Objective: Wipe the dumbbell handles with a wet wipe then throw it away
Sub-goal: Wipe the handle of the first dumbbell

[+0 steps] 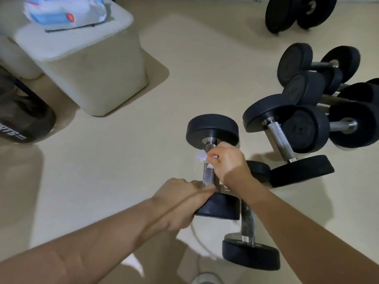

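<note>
Mid-wipe: right hand point(227, 165) pinched wet wipe point(202, 156) on the handle point(209, 175), left hand point(180, 201) seemingly gripped the weight head point(219, 208); next, slide it down

Black dumbbell point(213, 160) heads, knurled silver handle; white wipe point(202, 156); cream floor point(143, 150).

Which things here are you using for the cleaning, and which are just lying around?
For the job: dumbbell, wipe, right hand, left hand, wipes pack, other dumbbells, box (maybe the bin).
Just lying about: black bag, mat.
</note>
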### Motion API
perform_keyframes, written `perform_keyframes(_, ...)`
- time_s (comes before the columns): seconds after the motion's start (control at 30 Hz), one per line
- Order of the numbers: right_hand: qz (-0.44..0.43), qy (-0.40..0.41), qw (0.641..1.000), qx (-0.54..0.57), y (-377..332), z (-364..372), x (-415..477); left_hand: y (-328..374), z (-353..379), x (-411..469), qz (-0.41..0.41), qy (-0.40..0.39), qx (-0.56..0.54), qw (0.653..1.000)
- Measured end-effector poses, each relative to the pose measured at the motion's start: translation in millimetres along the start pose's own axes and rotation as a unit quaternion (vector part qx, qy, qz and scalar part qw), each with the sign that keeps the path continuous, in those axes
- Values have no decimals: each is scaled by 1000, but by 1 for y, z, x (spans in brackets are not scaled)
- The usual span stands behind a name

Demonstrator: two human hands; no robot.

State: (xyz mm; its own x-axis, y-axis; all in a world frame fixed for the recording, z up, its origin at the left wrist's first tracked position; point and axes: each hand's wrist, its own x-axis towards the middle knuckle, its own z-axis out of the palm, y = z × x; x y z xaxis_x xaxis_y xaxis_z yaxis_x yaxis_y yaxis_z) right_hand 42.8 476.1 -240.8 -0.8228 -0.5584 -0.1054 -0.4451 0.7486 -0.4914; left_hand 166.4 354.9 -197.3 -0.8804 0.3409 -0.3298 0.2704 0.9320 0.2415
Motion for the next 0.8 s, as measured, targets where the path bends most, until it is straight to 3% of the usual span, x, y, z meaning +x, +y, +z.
perform_keyframes(0.1,40,65,997,19,-2,11,-7,-21,-31,1,62,-48,168,983)
perform_keyframes(0.2,16,148,982,117,-11,32,-32,-34,-46,-2,89,-82,267,956)
perform_keyframes(0.33,-5,153,984,87,-26,58,-28,-47,-42,-11,54,-73,279,956)
perform_keyframes(0.43,54,168,984,-2,-12,47,-6,-41,-33,-14,38,-53,258,964)
perform_keyframes(0.5,85,178,980,-1,-12,39,-4,-38,-26,-16,40,-12,222,974)
perform_keyframes(0.53,71,170,983,7,-21,39,-8,-40,-21,-17,52,23,215,975)
perform_keyframes(0.6,17,80,995,59,-44,41,-20,-46,-16,-18,69,93,200,973)
perform_keyframes(0.67,-29,2,996,88,-48,35,-19,-50,-9,-17,73,115,204,970)
perform_keyframes(0.7,-18,-24,998,47,-43,26,-10,-50,-8,-18,71,112,210,969)
perform_keyframes(0.8,53,13,994,-89,-20,5,21,-48,-8,-20,66,95,193,974)
